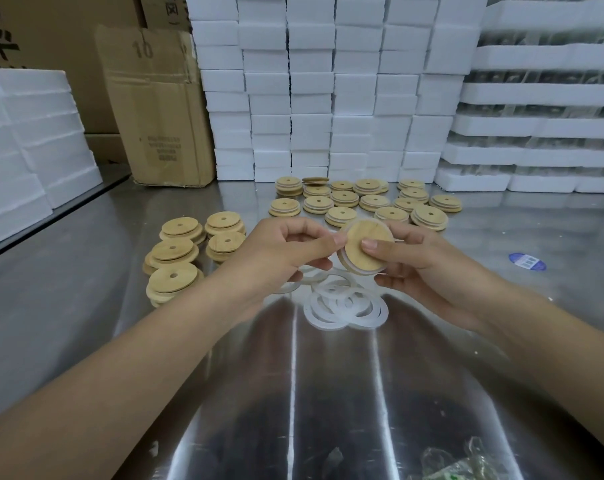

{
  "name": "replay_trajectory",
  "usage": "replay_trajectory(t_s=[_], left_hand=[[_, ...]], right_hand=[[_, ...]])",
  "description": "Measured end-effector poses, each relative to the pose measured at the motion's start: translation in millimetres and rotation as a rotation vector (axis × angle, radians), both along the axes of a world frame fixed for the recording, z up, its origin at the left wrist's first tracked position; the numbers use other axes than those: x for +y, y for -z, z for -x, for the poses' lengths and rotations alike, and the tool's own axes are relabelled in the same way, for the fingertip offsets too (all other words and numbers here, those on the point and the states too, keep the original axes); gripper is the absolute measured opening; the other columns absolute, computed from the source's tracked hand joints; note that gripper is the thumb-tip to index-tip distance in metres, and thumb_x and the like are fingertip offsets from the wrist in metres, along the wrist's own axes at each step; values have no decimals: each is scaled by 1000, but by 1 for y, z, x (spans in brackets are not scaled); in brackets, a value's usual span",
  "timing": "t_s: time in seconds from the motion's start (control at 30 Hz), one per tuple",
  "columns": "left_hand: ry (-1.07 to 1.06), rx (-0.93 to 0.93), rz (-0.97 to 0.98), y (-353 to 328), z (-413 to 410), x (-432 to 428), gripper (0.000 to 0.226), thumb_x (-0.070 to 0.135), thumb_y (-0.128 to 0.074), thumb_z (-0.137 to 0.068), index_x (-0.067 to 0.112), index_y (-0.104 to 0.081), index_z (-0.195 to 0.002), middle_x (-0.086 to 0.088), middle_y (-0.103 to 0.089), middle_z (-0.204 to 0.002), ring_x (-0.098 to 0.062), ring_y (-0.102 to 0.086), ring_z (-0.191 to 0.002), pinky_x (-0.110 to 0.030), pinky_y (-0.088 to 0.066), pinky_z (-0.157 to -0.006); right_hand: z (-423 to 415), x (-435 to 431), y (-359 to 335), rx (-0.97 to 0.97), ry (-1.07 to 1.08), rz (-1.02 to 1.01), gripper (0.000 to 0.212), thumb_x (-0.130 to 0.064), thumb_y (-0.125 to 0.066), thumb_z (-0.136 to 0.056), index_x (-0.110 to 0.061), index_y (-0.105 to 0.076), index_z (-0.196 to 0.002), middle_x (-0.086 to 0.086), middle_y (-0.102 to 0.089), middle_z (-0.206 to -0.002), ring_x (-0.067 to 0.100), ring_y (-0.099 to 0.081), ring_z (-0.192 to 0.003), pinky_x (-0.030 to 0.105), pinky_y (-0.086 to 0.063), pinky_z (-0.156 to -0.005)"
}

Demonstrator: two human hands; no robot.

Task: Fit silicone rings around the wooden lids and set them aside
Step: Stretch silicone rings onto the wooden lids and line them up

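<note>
Fingers of my left hand and right hand curl round the wooden lid, held above loose silicone rings at centre. My right thumb hides its hole. The translucent ring on its rim is hard to trace. Ringed lids lie at twelve o'clock.

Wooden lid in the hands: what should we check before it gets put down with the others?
1. Grip on the wooden lid: ok, left hand pinches its edge, right hand thumb presses its face.
2. The silicone ring seated all round: cannot tell, fingers hide part.
3. Room by the set-aside lids: ok, bare table beside them.
4. The loose rings left: ok.
5. The bare lids left: ok.
</note>
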State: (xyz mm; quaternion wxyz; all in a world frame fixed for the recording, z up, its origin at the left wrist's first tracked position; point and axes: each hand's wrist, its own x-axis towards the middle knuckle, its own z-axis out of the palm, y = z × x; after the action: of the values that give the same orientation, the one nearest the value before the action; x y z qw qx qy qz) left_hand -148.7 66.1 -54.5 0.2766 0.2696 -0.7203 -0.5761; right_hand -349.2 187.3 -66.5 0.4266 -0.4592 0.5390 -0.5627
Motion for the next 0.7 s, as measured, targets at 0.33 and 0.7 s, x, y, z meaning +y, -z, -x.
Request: replay_trajectory(t_s=[0.33, 0.7], left_hand=[[-43, -6, -47, 8, 4, 0, 17, 24, -87, -89, 19, -79, -102, -5, -84, -93, -14, -80, -82, -27, -57, -73], [-133, -3, -70, 12, 9, 3, 8, 21, -76, -100, 20, -79, -107, 5, -83, -96, -10, -81, -89, -28, -59, -76]], right_hand=[[-3, -5, 12, 523, 79, 99, 67, -45, -91, -70, -31, -61, -128, -7, -73, -114, 21, -73, -99, 35, -59, -78], [38, -16, 25, 1018, 402, 163, 73, -64, -84, -71, -35, -62, -135, -17, -59, -120, 0, -55, -110, 10, -40, -90]])
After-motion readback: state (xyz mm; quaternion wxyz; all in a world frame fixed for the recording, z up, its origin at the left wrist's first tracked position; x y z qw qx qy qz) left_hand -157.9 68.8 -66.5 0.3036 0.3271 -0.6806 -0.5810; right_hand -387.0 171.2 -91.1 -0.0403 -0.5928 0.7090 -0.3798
